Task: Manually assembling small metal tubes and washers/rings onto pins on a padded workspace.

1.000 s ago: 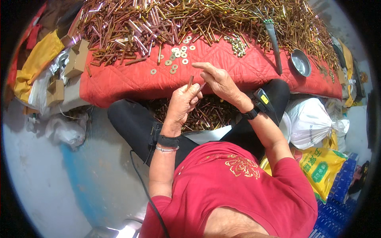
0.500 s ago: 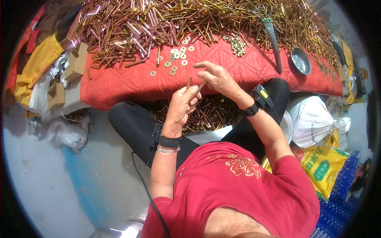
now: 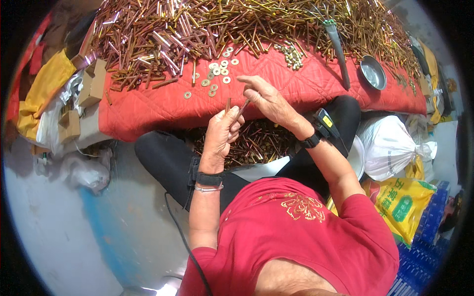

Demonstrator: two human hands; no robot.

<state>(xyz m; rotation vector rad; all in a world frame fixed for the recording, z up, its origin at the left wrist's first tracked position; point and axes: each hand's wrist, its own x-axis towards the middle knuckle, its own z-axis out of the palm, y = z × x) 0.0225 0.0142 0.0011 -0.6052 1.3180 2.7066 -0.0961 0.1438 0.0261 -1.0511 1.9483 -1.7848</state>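
Note:
Above my lap, my left hand (image 3: 222, 135) is closed around copper-coloured metal pieces. A short tube (image 3: 228, 104) sticks up by its thumb. A thin metal rod (image 3: 242, 110) slants between it and my right hand (image 3: 270, 102). The right thumb and fingers are at the rod's upper end, while the index finger stretches out to the left. Flat round washers (image 3: 205, 83) lie scattered on the red quilted cloth (image 3: 158, 106) ahead of the hands. Farther right sits a small heap of short brass-coloured nuts (image 3: 295, 56).
A large pile of metal tubes (image 3: 163, 39) covers the cloth's far side. On the right are a dark-handled tool (image 3: 339, 59) and a metal bowl (image 3: 374, 74). More pieces (image 3: 256, 143) lie below the cloth. Cardboard boxes (image 3: 92, 83) stand left, a white bag (image 3: 385, 148) right.
Both hands have shifted slightly left. The right fingers have come down to the rod's upper end; the left hand keeps its grip.

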